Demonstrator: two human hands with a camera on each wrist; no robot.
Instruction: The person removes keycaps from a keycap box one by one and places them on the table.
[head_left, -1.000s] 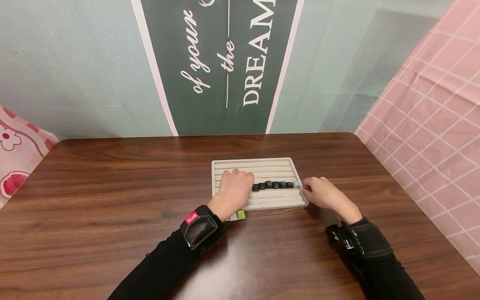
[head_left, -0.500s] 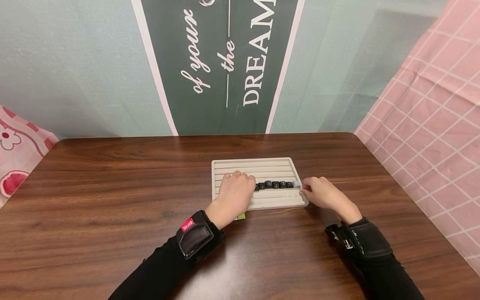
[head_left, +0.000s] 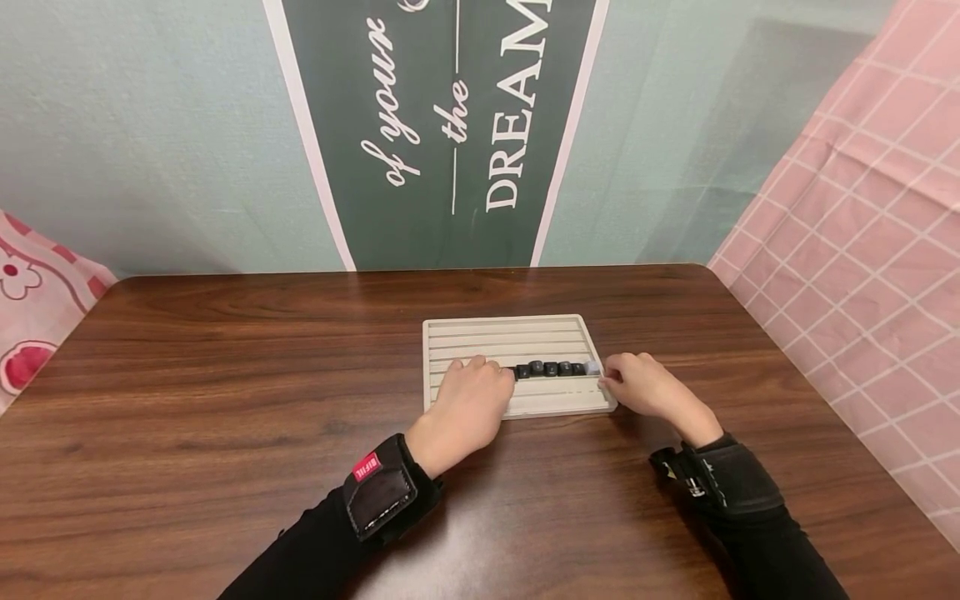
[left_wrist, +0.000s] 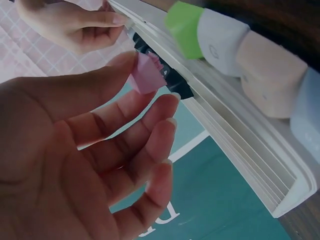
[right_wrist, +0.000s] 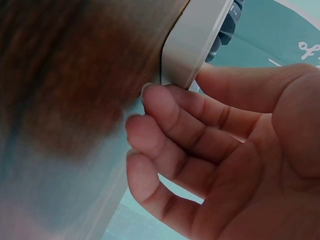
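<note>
My left hand (head_left: 467,408) is over the left part of a cream ridged tray (head_left: 517,327). Its thumb and index finger pinch a pink keycap (left_wrist: 147,74), which the head view hides. Right beside that hand, a row of black keycaps (head_left: 551,368) stands along one ridge, with a pale grey keycap (head_left: 592,367) at the row's right end. At the tray's right edge my right hand (head_left: 648,387) grips the rim between thumb and fingers, as the right wrist view shows.
Along the tray's front side, in the left wrist view, sit a green keycap (left_wrist: 185,30), a white keycap (left_wrist: 220,42), a beige keycap (left_wrist: 270,75) and a light blue keycap (left_wrist: 307,110). The brown wooden table (head_left: 225,400) ends at a printed backdrop (head_left: 645,150).
My left hand has shifted slightly right and toward the table's front, now covering the green keycap in the head view. The right hand and the tray stay put.
</note>
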